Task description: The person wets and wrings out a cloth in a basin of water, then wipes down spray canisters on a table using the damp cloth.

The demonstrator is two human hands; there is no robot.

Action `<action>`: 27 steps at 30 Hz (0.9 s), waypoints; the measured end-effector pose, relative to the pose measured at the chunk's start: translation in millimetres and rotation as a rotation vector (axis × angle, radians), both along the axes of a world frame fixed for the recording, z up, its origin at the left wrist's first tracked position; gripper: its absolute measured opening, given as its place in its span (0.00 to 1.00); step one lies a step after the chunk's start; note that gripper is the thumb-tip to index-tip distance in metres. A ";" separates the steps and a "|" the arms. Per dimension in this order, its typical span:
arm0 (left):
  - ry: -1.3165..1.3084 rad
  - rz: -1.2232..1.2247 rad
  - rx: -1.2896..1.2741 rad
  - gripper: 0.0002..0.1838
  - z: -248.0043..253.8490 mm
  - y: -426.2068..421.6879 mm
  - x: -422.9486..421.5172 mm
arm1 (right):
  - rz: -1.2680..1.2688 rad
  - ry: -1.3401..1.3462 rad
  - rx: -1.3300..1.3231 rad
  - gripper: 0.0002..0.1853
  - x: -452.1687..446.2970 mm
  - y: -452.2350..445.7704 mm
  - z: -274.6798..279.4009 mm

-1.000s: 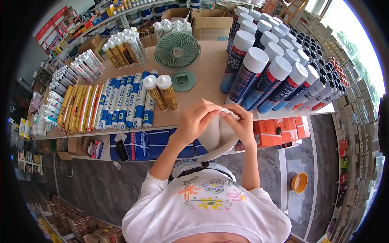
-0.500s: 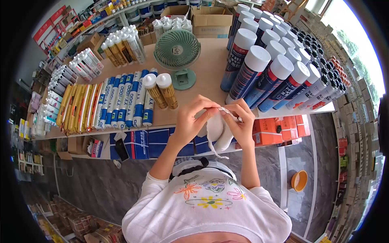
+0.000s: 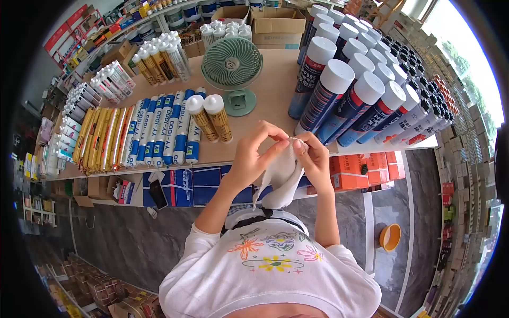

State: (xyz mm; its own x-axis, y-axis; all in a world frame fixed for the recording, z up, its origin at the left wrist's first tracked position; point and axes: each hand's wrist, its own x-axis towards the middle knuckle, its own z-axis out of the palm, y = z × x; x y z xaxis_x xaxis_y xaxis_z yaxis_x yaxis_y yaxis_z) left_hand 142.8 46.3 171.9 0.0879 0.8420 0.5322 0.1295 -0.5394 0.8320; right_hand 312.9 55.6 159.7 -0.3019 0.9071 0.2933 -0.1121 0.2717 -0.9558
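Observation:
A whitish cloth (image 3: 283, 175) hangs from my fingertips in front of the table's edge, its lower end folded and drooping toward my waist. My left hand (image 3: 255, 156) pinches the upper edge between thumb and index finger. Close beside it, my right hand (image 3: 314, 163) grips the same edge, thumb on top. Fingers partly hide the gripped edge, and I cannot tell whether the cloth is a rag or some garment.
A green fan (image 3: 232, 63) stands on the table beyond my hands. Two gold cartridges (image 3: 214, 119) and blue-white tubes (image 3: 164, 130) are left of it. Tall spray cans (image 3: 334, 87) crowd the right. Orange boxes (image 3: 350, 172) sit below the tabletop.
The cloth has opened out and hangs wider between my hands, where a narrow strip dangled before. My fingers have shifted slightly along its edge.

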 end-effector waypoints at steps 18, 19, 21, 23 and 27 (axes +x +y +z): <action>0.331 0.244 0.349 0.09 8.6 0.0 3.5 | -0.262 -0.347 0.365 0.05 -4.1 -2.6 10.3; 0.373 0.256 0.354 0.09 8.9 0.3 3.1 | -0.270 -0.352 0.365 0.05 -5.2 -2.6 8.8; 0.416 0.267 0.359 0.10 9.0 1.2 2.7 | -0.278 -0.356 0.364 0.05 -5.7 -1.7 4.7; 0.502 0.292 0.403 0.11 8.1 3.3 2.5 | -0.295 -0.409 0.438 0.05 -5.7 0.4 0.6; 0.565 0.310 0.491 0.11 5.9 9.1 1.1 | -0.302 -0.411 0.430 0.05 -7.9 -2.0 1.7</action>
